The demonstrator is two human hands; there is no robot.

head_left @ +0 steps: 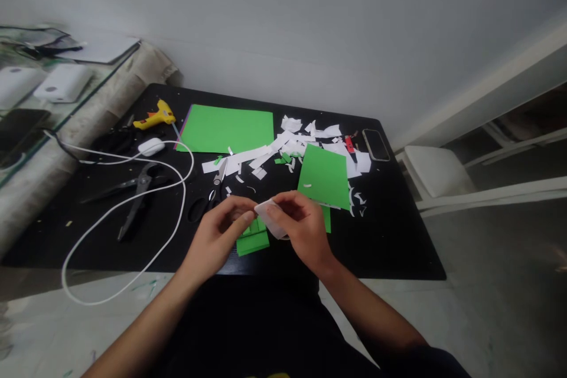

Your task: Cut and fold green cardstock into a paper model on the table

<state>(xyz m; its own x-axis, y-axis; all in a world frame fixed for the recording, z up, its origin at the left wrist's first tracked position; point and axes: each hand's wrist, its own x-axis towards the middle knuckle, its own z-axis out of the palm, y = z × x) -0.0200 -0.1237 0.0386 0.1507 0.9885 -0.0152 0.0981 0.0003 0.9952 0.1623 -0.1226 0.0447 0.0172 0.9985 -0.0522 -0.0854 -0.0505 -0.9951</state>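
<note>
A small piece of white paper point(271, 218), which looks folded, is held up just above the table's near edge. My right hand point(305, 227) pinches it, thumb on the near face and fingers behind. At its left corner, the curled fingers of my left hand point(221, 233) close on the edge; the fingertips are partly hidden. Beneath the hands lie green paper strips or folded pieces point(253, 242). A green sheet point(325, 174) rests just beyond my right hand, over other paper. Scissors point(208, 198) with black handles lie beyond my left hand.
White scraps point(290, 142) litter the middle of the black table point(376, 242). A large green sheet point(228, 130), yellow glue gun point(155, 116), looped white cable point(179, 212), large black shears point(140, 186), red-handled cutter point(350, 146) and phone point(375, 145) lie around. A white chair point(436, 171) stands right.
</note>
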